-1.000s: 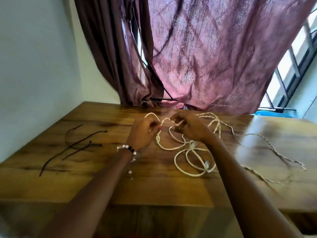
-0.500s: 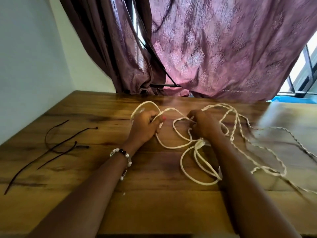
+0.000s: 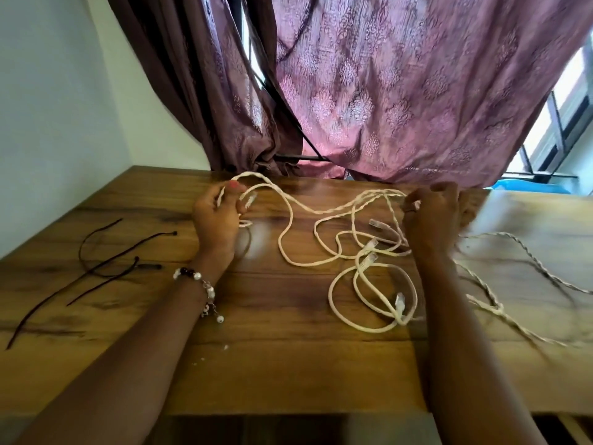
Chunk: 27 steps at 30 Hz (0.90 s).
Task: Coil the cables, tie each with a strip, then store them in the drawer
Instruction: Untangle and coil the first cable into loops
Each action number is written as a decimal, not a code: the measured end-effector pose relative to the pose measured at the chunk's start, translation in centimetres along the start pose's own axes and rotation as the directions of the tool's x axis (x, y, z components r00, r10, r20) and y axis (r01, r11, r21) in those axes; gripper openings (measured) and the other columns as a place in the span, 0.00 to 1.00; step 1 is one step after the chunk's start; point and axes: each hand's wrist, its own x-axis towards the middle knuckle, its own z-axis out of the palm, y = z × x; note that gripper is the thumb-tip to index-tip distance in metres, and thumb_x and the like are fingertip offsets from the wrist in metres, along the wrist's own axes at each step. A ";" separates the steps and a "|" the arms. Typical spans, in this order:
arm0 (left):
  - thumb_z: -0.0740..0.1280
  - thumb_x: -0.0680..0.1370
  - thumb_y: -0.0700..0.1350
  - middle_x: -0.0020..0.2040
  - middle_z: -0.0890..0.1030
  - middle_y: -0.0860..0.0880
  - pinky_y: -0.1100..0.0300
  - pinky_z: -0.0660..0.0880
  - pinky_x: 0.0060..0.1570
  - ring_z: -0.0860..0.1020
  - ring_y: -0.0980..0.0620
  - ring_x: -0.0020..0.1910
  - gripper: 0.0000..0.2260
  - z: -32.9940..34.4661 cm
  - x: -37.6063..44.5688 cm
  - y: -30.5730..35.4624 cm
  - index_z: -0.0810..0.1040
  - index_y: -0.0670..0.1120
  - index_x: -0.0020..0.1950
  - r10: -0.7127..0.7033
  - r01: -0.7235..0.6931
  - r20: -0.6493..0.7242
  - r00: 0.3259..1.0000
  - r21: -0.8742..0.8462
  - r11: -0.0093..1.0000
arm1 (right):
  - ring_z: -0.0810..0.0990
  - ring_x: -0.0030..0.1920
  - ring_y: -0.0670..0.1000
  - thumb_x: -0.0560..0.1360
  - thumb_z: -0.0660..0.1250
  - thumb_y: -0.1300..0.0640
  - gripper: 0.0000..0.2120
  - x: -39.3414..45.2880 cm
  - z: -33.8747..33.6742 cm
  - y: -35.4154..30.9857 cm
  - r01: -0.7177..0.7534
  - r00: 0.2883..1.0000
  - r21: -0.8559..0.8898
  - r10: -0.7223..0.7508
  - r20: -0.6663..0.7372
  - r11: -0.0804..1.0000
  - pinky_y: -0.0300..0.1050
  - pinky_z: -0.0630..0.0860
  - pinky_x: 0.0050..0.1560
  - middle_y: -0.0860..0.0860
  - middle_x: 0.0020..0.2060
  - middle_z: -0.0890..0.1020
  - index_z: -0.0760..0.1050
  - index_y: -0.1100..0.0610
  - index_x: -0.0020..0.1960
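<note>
On the wooden table (image 3: 288,364), left hand (image 3: 216,220) and right hand (image 3: 430,216), wide apart, each grip tangled cream network cables (image 3: 372,284); pulling could tighten the snarl.

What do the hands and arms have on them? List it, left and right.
Left hand: pink-painted thumbnail; beaded bracelet of white and dark beads with dangling charms at the wrist. Right hand: a ring on one finger. Both forearms bare, no sleeves.

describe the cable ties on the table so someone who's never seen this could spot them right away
Start at the wooden table and look to its left side, beyond the left hand. The cable ties lie there loose and crossed. They are thin and dark, unlike the cream cables tangled between the hands.
</note>
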 end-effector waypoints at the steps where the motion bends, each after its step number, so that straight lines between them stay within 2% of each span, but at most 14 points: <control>1: 0.66 0.78 0.44 0.26 0.75 0.55 0.62 0.71 0.30 0.71 0.59 0.26 0.09 -0.1 -0.2 -0.2 0.80 0.47 0.39 -0.054 0.054 0.004 0.999 -0.009 0.999 | 0.73 0.57 0.63 0.70 0.67 0.62 0.08 -0.1 -0.2 0.2 -0.028 0.999 0.073 0.027 0.017 0.997 0.59 0.71 0.56 0.60 0.54 0.76 0.81 0.56 0.47; 4: 0.65 0.79 0.44 0.29 0.76 0.50 0.63 0.69 0.29 0.71 0.59 0.26 0.09 0.6 -1.3 -0.3 0.80 0.46 0.40 -0.132 0.130 0.132 0.982 0.029 0.991 | 0.78 0.52 0.62 0.71 0.71 0.58 0.13 -0.3 0.2 0.0 -0.063 0.988 0.228 0.028 0.154 0.972 0.55 0.75 0.50 0.59 0.50 0.81 0.76 0.57 0.55; 6: 0.62 0.80 0.42 0.31 0.77 0.49 0.68 0.69 0.30 0.72 0.61 0.25 0.11 1.3 -2.4 0.0 0.81 0.42 0.42 -0.091 0.071 0.255 0.963 0.086 0.994 | 0.78 0.49 0.59 0.71 0.73 0.55 0.22 -0.8 0.8 -0.3 -0.082 0.947 0.195 0.015 0.321 0.977 0.54 0.75 0.49 0.57 0.48 0.80 0.69 0.55 0.61; 8: 0.60 0.81 0.43 0.33 0.78 0.48 0.71 0.69 0.32 0.74 0.63 0.26 0.12 1.6 -3.3 0.1 0.81 0.39 0.47 -0.048 0.003 0.339 0.940 0.131 0.991 | 0.79 0.47 0.56 0.71 0.72 0.58 0.22 -1.0 1.3 -0.4 -0.053 0.924 0.176 -0.019 0.383 0.983 0.51 0.74 0.46 0.53 0.44 0.81 0.69 0.53 0.62; 10: 0.60 0.82 0.44 0.35 0.80 0.49 0.71 0.70 0.37 0.76 0.65 0.30 0.11 1.4 -3.5 -0.2 0.81 0.42 0.50 -0.017 -0.072 0.393 0.919 0.211 0.975 | 0.80 0.46 0.56 0.74 0.67 0.63 0.12 -0.9 0.8 -0.7 0.014 0.967 0.243 -0.075 0.244 0.970 0.44 0.69 0.40 0.53 0.42 0.82 0.75 0.56 0.57; 12: 0.60 0.82 0.45 0.37 0.80 0.54 0.73 0.69 0.39 0.77 0.68 0.35 0.10 1.2 -3.4 -0.4 0.80 0.45 0.50 -0.001 -0.147 0.433 0.901 0.307 0.940 | 0.80 0.43 0.56 0.76 0.64 0.63 0.08 -0.5 0.0 -1.1 0.130 0.992 0.372 -0.118 -0.054 0.919 0.41 0.63 0.38 0.56 0.41 0.84 0.80 0.60 0.52; 14: 0.61 0.81 0.48 0.38 0.80 0.58 0.75 0.68 0.39 0.77 0.69 0.37 0.09 1.1 -3.3 -0.4 0.79 0.48 0.48 0.000 -0.171 0.440 0.898 0.348 0.922 | 0.79 0.40 0.52 0.77 0.62 0.61 0.08 0.0 -0.6 -1.4 0.224 0.947 0.501 -0.066 -0.314 0.836 0.40 0.64 0.37 0.56 0.39 0.84 0.79 0.61 0.50; 15: 0.62 0.81 0.50 0.38 0.80 0.58 0.73 0.69 0.39 0.78 0.66 0.38 0.09 1.1 -3.3 -0.4 0.79 0.48 0.47 0.002 -0.177 0.440 0.898 0.357 0.917 | 0.79 0.39 0.50 0.77 0.61 0.60 0.09 0.1 -0.6 -1.5 0.229 0.936 0.579 -0.013 -0.353 0.783 0.42 0.68 0.38 0.55 0.39 0.84 0.78 0.61 0.51; 16: 0.62 0.80 0.51 0.39 0.80 0.57 0.68 0.71 0.41 0.79 0.63 0.39 0.09 1.1 -3.3 -0.5 0.79 0.48 0.47 0.010 -0.184 0.437 0.900 0.360 0.915 | 0.79 0.39 0.50 0.77 0.59 0.60 0.09 0.1 -0.5 -1.8 0.220 0.942 0.649 0.014 -0.335 0.728 0.45 0.72 0.38 0.53 0.40 0.84 0.77 0.61 0.51; 18: 0.63 0.79 0.54 0.42 0.82 0.52 0.60 0.74 0.46 0.80 0.55 0.45 0.12 1.1 -3.3 -0.6 0.79 0.47 0.52 0.057 -0.230 0.437 0.897 0.352 0.907 | 0.80 0.39 0.54 0.77 0.58 0.60 0.10 0.2 0.3 -1.9 0.205 0.975 0.715 -0.071 -0.212 0.668 0.56 0.76 0.37 0.53 0.40 0.83 0.77 0.60 0.52; 20: 0.64 0.76 0.57 0.50 0.82 0.51 0.64 0.74 0.49 0.79 0.55 0.50 0.19 1.2 -3.2 -0.5 0.77 0.45 0.59 0.113 -0.281 0.453 0.884 0.323 0.904 | 0.82 0.41 0.54 0.76 0.57 0.61 0.12 0.1 0.9 -2.0 0.209 0.970 0.722 -0.235 -0.066 0.659 0.58 0.78 0.39 0.53 0.42 0.84 0.77 0.60 0.53; 22: 0.65 0.75 0.59 0.54 0.81 0.51 0.68 0.73 0.48 0.78 0.57 0.52 0.23 1.3 -3.3 -0.4 0.76 0.44 0.62 0.168 -0.339 0.476 0.863 0.298 0.892 | 0.82 0.42 0.52 0.78 0.57 0.63 0.11 -0.2 0.7 -2.5 0.201 0.947 0.769 -0.322 0.007 0.607 0.52 0.79 0.40 0.54 0.43 0.85 0.77 0.61 0.54; 25: 0.64 0.73 0.62 0.57 0.79 0.46 0.55 0.76 0.53 0.76 0.51 0.56 0.26 1.3 -3.3 -0.7 0.77 0.44 0.62 0.249 -0.429 0.451 0.857 0.356 0.830 | 0.79 0.35 0.48 0.82 0.57 0.61 0.10 -0.7 -0.6 -3.4 0.097 0.963 0.905 -0.268 0.020 0.414 0.39 0.72 0.33 0.58 0.39 0.83 0.76 0.61 0.56; 27: 0.62 0.72 0.65 0.59 0.75 0.44 0.49 0.72 0.54 0.73 0.45 0.58 0.29 1.3 -3.5 -0.6 0.76 0.46 0.63 0.321 -0.502 0.409 0.855 0.490 0.713 | 0.75 0.32 0.49 0.82 0.58 0.59 0.11 -0.9 -1.3 -3.5 -0.002 0.977 0.964 -0.207 0.059 0.265 0.37 0.68 0.30 0.60 0.37 0.81 0.77 0.62 0.56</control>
